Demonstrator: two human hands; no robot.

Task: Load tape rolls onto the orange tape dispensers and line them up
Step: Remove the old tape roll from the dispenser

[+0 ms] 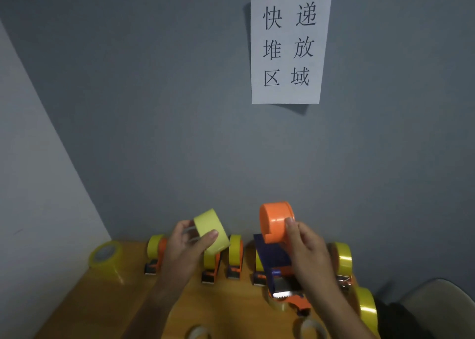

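Note:
My left hand holds a yellow tape roll raised above the table, its open core turned left. My right hand grips an orange tape dispenser by its round orange hub, which is lifted to the same height; its dark blue body and serrated blade hang below. The roll and the hub are apart, about a hand's width. Behind my hands, several loaded orange dispensers with yellow rolls stand in a row along the wall.
A loose yellow roll lies at the table's far left. Another stands at the right edge. Clear rolls lie near the front edge. A paper sign hangs on the grey wall. A chair back sits at the lower right.

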